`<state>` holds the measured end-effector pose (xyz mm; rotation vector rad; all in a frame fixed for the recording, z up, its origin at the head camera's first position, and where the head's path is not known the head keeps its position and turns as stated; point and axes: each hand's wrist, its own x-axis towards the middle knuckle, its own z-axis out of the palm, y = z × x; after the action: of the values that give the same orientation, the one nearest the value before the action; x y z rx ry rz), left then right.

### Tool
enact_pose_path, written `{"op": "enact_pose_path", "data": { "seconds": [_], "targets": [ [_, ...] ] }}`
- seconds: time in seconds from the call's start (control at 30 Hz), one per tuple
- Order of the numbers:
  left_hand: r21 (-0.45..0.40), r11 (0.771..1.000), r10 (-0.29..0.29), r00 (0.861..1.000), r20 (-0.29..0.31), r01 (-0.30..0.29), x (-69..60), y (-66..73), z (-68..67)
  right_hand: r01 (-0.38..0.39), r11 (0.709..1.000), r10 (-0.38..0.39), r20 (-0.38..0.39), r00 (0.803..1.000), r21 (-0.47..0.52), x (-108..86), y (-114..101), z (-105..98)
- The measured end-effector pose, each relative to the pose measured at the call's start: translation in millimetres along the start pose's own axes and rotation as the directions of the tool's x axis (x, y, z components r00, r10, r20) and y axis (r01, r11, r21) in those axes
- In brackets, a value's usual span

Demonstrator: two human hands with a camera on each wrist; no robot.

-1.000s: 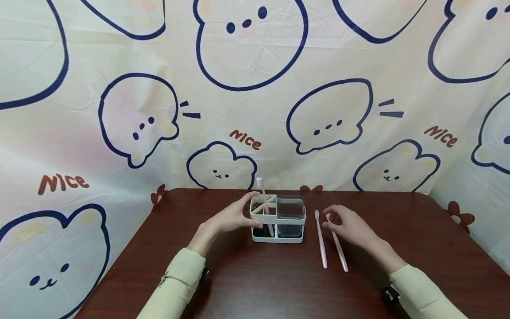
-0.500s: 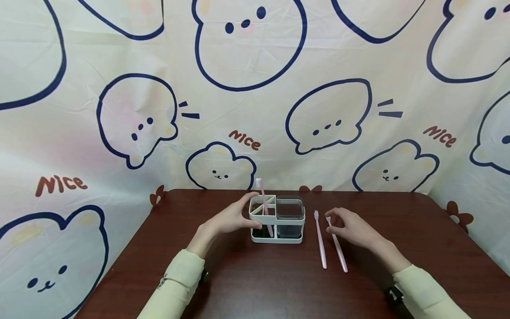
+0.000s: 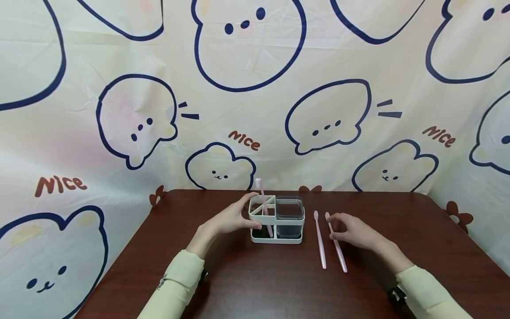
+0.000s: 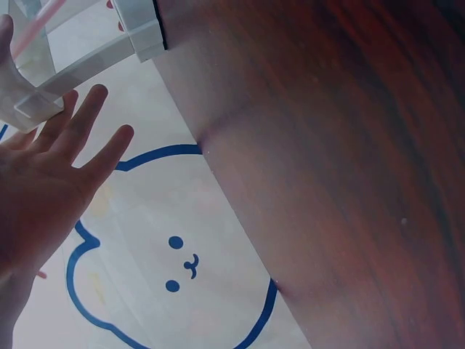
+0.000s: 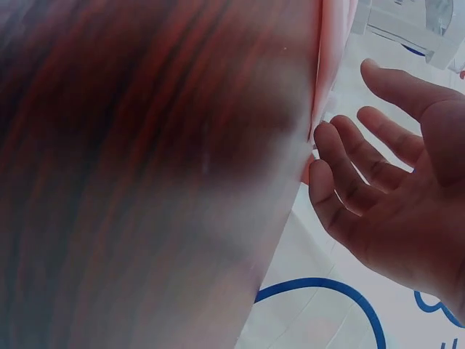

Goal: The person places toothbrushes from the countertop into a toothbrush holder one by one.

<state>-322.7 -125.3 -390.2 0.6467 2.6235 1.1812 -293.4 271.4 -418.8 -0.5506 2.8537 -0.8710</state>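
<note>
Right of the frame's centre, the right hand (image 3: 352, 228) hangs at the head end of the outer brush (image 3: 339, 252), fingers loosely bent and thumb apart; I can't tell whether a fingertip touches it, but nothing looks grasped. That brush lies on the tabletop (image 3: 259, 283). Mid-frame, the left hand (image 3: 227, 220) grips the left side of the holder (image 3: 275, 220), thumb in front (a steadying hold, I'd say). The step seems to be picking up the outer brush, perhaps to join the standing brush (image 3: 265, 206) leaning in the holder's left half; the next move calls for pinching it, then lifting. The inner brush (image 3: 320, 240) lies beside it, easily nudged, and a clear cup (image 3: 289, 209) fills the holder's right half, so the path leftward crosses both. Behind hangs a cartoon cloth (image 3: 239, 110).
</note>
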Motion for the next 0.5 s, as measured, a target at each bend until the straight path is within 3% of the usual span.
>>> {"op": "enact_pose_path", "data": {
  "seconds": [0.5],
  "targets": [
    [-0.002, 1.0, -0.003, 1.0, -0.003, 0.003, 0.4, -1.3, 0.8, -0.003, 1.0, 0.004, 0.035, 0.999, -0.025, 0.5, -0.4, 3.2]
  ]
}}
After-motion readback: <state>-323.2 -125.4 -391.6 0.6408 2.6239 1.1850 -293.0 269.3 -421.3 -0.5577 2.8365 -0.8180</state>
